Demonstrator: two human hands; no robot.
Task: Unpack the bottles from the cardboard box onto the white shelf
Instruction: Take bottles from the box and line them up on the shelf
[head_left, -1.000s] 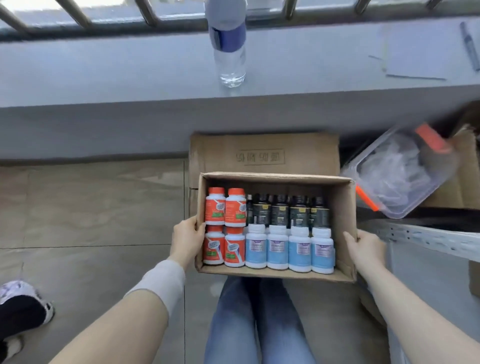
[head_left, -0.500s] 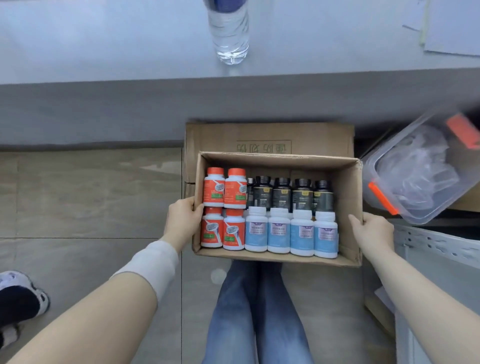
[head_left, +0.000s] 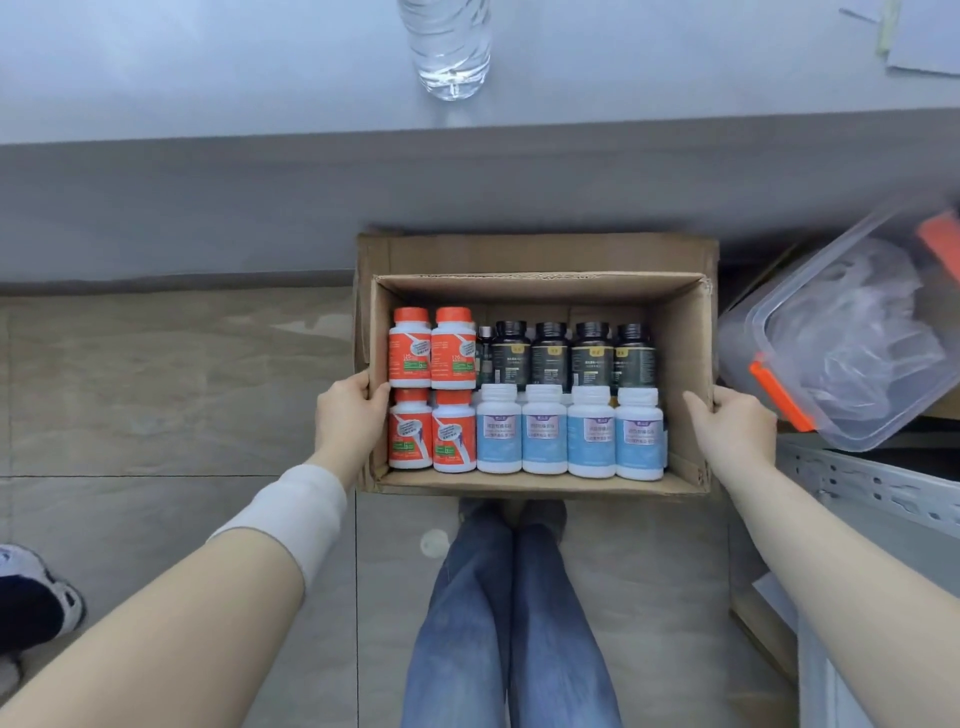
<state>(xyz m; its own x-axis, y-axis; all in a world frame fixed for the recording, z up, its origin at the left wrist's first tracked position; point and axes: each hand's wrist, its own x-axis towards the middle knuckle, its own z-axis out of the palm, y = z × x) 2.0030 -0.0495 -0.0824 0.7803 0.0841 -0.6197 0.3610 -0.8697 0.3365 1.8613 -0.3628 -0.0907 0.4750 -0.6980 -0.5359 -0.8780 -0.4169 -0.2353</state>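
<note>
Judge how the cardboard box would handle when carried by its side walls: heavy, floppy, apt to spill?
Probably heavy for its size: the cardboard box holds many bottles. Its walls look straight where the left hand and right hand grip them, so likely stiff enough. The bottles sit in two tight rows, so they should shift little.

We find the cardboard box (head_left: 540, 296) open on top, so the way down to its tightly packed bottles (head_left: 544, 436) is free, while the clear lidded bin (head_left: 852, 338) crowds its right side.
</note>
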